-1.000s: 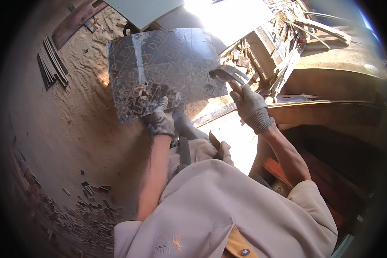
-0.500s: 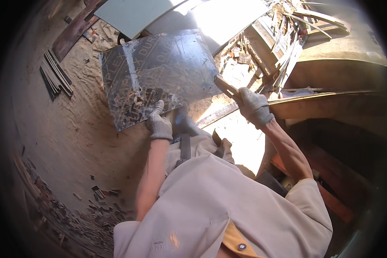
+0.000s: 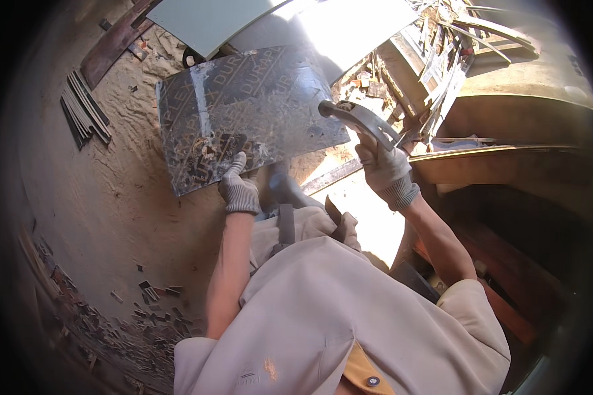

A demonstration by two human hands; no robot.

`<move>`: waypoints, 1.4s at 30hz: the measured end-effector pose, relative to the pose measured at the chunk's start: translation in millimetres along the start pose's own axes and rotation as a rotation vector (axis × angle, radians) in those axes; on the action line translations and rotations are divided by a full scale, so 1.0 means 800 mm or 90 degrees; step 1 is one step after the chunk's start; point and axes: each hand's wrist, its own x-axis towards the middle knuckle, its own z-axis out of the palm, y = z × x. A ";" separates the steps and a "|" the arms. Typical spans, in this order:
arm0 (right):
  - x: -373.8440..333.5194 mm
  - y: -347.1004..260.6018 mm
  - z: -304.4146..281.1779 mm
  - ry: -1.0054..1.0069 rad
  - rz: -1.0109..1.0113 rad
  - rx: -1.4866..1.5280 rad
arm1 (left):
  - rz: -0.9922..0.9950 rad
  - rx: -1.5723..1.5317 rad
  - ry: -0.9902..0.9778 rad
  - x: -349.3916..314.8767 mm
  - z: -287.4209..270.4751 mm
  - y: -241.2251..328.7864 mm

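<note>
A dark, printed, film-faced board (image 3: 250, 99) with worn, whitish scuffs is tilted in front of me. My left hand (image 3: 237, 187), in a grey-white knit glove, grips its near edge, thumb on top and the other fingers out of sight beneath. A hole or broken patch shows in the surface close to the thumb. In my right hand (image 3: 387, 171), gloved the same way, is a claw hammer (image 3: 356, 117), raised beside the board's right corner. Its head points left, over the board, and my fingers are wrapped round the handle.
Pale sheets (image 3: 211, 23) lie beyond the board. Wood scraps and strips (image 3: 445, 79) are heaped at the far right, with large curved panels (image 3: 507, 155) below them. Thin strips (image 3: 84, 112) lie on sandy ground at left; small dark offcuts (image 3: 155, 322) are scattered at lower left.
The hammer has turned in my right hand, so its head and claw now show side-on. The right hand has shifted slightly down; the board has moved slightly right and up.
</note>
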 end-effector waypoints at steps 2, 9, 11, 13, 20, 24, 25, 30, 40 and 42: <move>0.002 -0.002 0.004 -0.355 0.250 -0.064 | -0.027 -0.031 0.040 0.010 -0.011 0.002; -0.011 0.000 0.025 -0.100 0.240 0.018 | -0.054 -0.075 0.056 0.047 -0.037 -0.003; -0.013 -0.002 0.037 -0.153 0.118 0.003 | -0.032 -0.045 0.140 0.056 -0.037 -0.005; -0.016 -0.003 0.049 -0.382 0.260 -0.089 | -0.006 -0.017 0.149 0.061 -0.037 -0.006; -0.063 0.040 0.095 -0.127 0.051 -0.034 | 0.007 0.007 0.228 0.071 -0.030 -0.014; -0.071 0.098 0.110 -0.265 0.168 -0.087 | 0.004 0.008 0.339 0.094 0.000 -0.009; -0.074 0.108 0.108 -0.251 0.184 -0.127 | 0.001 0.006 0.272 0.097 0.006 -0.008; -0.079 0.112 0.109 0.017 -0.166 -0.029 | 0.012 0.043 0.182 0.092 0.011 -0.009; -0.071 0.069 0.126 -0.216 0.318 -0.019 | -0.038 0.059 0.268 0.055 0.002 -0.024; -0.052 0.066 0.121 -0.192 0.332 0.032 | 0.003 0.078 0.212 0.056 0.018 -0.021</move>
